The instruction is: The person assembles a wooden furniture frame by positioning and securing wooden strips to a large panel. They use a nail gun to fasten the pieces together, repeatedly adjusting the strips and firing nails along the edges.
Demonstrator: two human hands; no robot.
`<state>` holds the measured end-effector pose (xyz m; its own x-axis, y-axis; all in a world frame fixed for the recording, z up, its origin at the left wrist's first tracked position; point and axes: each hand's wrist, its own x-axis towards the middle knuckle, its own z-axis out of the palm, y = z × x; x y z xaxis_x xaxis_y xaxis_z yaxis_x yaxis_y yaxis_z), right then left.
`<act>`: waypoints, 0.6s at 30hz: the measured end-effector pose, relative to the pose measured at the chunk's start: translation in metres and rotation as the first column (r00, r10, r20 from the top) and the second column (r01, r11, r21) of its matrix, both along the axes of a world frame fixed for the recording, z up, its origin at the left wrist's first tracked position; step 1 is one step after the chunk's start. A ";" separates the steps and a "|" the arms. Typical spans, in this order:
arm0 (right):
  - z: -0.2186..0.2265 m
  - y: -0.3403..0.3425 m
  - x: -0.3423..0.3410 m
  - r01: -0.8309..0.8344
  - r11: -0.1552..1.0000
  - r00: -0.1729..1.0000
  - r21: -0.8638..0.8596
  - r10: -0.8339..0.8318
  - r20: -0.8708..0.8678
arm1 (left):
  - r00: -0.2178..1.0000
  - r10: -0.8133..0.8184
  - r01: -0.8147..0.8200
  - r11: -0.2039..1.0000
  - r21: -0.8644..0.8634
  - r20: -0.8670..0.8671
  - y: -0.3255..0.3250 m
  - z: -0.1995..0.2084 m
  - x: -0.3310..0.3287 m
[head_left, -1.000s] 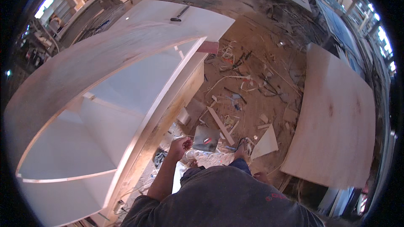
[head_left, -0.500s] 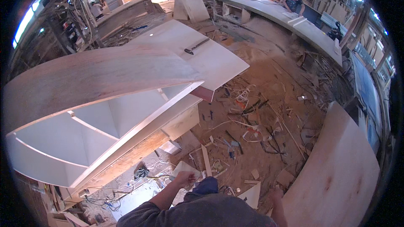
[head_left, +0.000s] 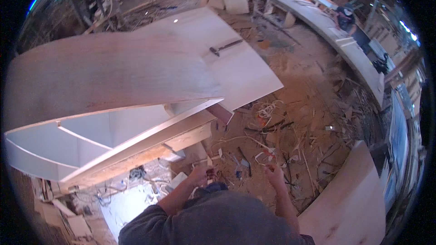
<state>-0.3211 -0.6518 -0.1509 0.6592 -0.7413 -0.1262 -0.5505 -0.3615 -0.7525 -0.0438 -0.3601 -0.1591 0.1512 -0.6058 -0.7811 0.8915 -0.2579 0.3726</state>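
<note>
My left hand (head_left: 202, 176) is in front of my body at the lower middle, its fingers curled together. Whatever it may hold is too small to name. A narrow pale wood strip (head_left: 210, 161) shows just beyond its fingers. To its right, my right hand (head_left: 274, 173) is raised over the littered floor with fingers bent inward; their contents cannot be made out. A plywood sheet (head_left: 347, 199) lies to the right of that forearm. On the left stands a large curved wooden carcass (head_left: 109, 70) with white inner compartments. A hammer (head_left: 215, 51) rests on the white panel (head_left: 252, 79) beyond it.
Wood offcuts, white strapping (head_left: 268, 109) and sawdust cover the floor (head_left: 299, 95). A long workbench (head_left: 336, 41) curves along the far right, with another person (head_left: 346, 19) beside it. A bright white sheet (head_left: 125, 206) lies at the lower left.
My right hand has come up and left, away from the plywood sheet's edge. My left hand has risen slightly. The whole view has shifted as my head turned.
</note>
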 end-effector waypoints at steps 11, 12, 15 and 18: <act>0.101 -0.102 0.259 -0.249 0.860 0.960 0.445 0.157 0.233 | 0.916 0.366 -0.357 0.930 -0.086 0.162 -0.055 0.046 0.063; 0.108 -0.109 0.289 -0.301 0.809 0.941 0.505 0.165 0.296 | 0.896 0.406 -0.398 0.914 -0.077 0.181 -0.062 0.053 0.067; 0.122 -0.122 0.378 -0.379 0.716 0.915 0.586 0.198 0.351 | 0.753 0.405 -0.484 0.875 0.019 0.518 -0.085 0.085 0.063; 0.117 -0.132 0.445 -0.379 0.567 0.923 0.731 0.181 0.339 | 0.417 0.096 -0.493 0.859 0.136 0.904 -0.118 0.132 0.060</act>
